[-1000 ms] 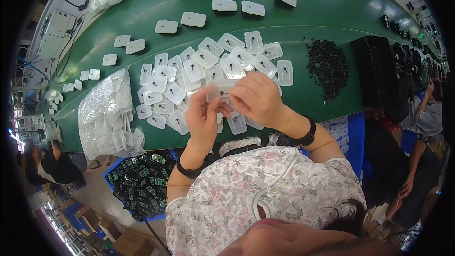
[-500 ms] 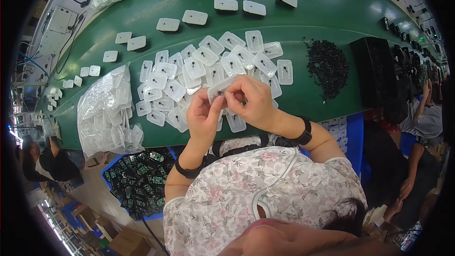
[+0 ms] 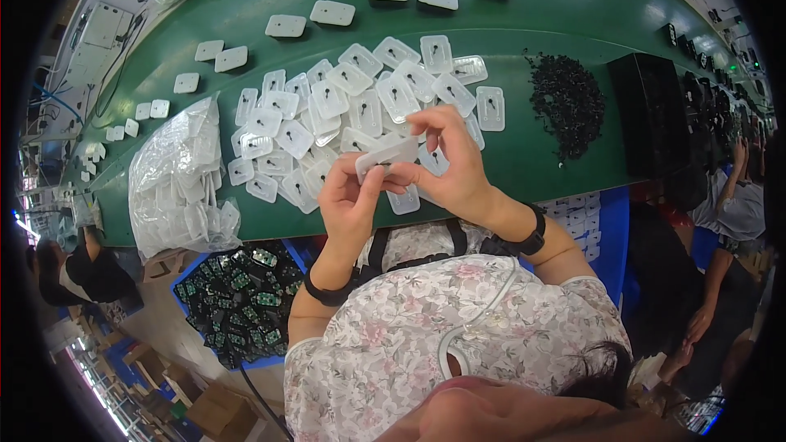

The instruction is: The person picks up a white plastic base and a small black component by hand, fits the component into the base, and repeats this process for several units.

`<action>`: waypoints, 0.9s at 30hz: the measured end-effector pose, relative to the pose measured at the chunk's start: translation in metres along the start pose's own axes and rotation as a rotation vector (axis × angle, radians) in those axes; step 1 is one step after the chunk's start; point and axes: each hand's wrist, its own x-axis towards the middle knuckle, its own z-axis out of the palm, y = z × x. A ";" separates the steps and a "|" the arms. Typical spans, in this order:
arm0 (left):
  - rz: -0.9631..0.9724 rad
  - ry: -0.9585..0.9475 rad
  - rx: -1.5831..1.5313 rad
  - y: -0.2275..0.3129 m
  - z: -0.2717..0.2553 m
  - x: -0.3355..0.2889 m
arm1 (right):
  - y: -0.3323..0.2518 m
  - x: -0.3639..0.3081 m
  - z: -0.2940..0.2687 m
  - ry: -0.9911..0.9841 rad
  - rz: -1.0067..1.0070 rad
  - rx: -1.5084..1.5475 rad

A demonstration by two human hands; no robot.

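A white, translucent plastic cover (image 3: 398,152) is tilted in front of my chest, above the green table. My left hand (image 3: 347,200) is closed on its left end, thumb on the near side and fingers behind. A small dark part shows at the left thumb's tip, partly hidden. The thumb of my right hand (image 3: 460,170) touches the cover's lower edge; its index finger is raised and bent, apart from the thumb. Just beyond both hands lies a spread pile of similar white covers (image 3: 331,100), most with a small black piece in the middle.
Right of the pile lies a heap of small black parts (image 3: 565,102), beside a black box (image 3: 648,115). A clear bag of white covers (image 3: 176,184) lies left. White-topped blocks (image 3: 332,12) line the far side. A blue bin of circuit boards (image 3: 176,286) stands below the table edge.
My right index finger has lifted off the cover and the right hand has opened, its thumb still at the cover. The left hand keeps its hold. The whole view has shifted slightly.
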 end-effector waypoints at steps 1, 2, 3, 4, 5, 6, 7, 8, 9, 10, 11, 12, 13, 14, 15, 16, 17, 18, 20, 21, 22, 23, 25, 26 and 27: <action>-0.008 -0.009 -0.022 0.001 0.001 -0.001 | 0.003 -0.002 -0.001 -0.010 -0.003 0.008; -0.014 -0.017 -0.043 0.002 0.003 -0.001 | 0.007 -0.005 0.000 -0.098 0.024 0.012; -0.005 -0.002 -0.034 0.001 0.004 -0.002 | 0.009 -0.007 -0.001 -0.188 0.049 0.017; -0.007 -0.036 -0.024 0.002 0.004 -0.003 | 0.005 -0.008 -0.001 -0.207 0.139 0.051; -0.012 -0.071 -0.013 0.000 0.002 -0.004 | 0.005 -0.008 -0.004 -0.225 0.128 0.066; -0.020 -0.091 -0.009 -0.002 0.000 -0.006 | 0.006 -0.006 -0.008 -0.304 0.268 0.177; -0.010 -0.073 0.001 -0.002 -0.001 -0.009 | 0.004 -0.006 -0.012 -0.383 0.412 0.281; -0.048 -0.088 -0.009 -0.001 -0.001 -0.011 | 0.000 -0.004 -0.011 -0.386 0.438 0.376; -0.085 -0.102 -0.020 0.000 -0.003 -0.014 | -0.001 -0.005 -0.009 -0.407 0.430 0.383; -0.073 -0.086 -0.011 -0.003 -0.006 -0.016 | -0.001 -0.006 -0.008 -0.403 0.402 0.310; -0.062 -0.074 -0.008 -0.003 -0.007 -0.018 | -0.002 -0.006 -0.006 -0.398 0.373 0.237; -0.077 -0.081 0.022 -0.002 -0.008 -0.019 | -0.004 -0.006 -0.004 -0.364 0.375 0.271; -0.095 -0.088 0.052 0.000 -0.009 -0.021 | -0.003 -0.006 -0.002 -0.378 0.369 0.272; -0.106 -0.093 0.148 0.002 -0.013 -0.023 | 0.001 -0.007 -0.002 -0.354 0.318 0.202; -0.099 -0.082 0.147 0.005 -0.016 -0.022 | 0.007 -0.008 -0.001 -0.329 0.266 0.133; -0.084 -0.087 0.238 0.010 -0.020 -0.019 | 0.011 -0.008 0.000 -0.370 0.212 0.162; -0.069 -0.092 0.328 0.014 -0.025 -0.016 | 0.012 -0.008 0.000 -0.377 0.208 0.160; -0.067 0.035 0.286 0.015 -0.032 -0.011 | 0.009 -0.008 0.000 -0.356 0.236 0.182; -0.019 0.251 0.307 0.015 -0.061 0.006 | 0.006 -0.006 -0.001 -0.267 0.169 0.155; 0.026 0.331 0.367 0.014 -0.079 0.019 | 0.008 -0.005 -0.007 -0.271 0.161 0.153; 0.034 0.337 0.366 0.016 -0.096 0.028 | 0.008 -0.005 -0.013 -0.175 0.126 0.089; 0.008 0.388 0.460 0.020 -0.112 0.033 | 0.011 -0.004 -0.022 -0.087 0.088 0.039; -0.011 0.448 0.553 0.025 -0.126 0.044 | 0.025 -0.004 -0.048 0.044 0.082 -0.076; -0.050 0.431 0.682 0.027 -0.128 0.050 | 0.029 -0.003 -0.065 0.151 0.083 -0.162; -0.090 0.413 0.813 0.026 -0.130 0.057 | 0.034 -0.003 -0.084 0.260 0.085 -0.245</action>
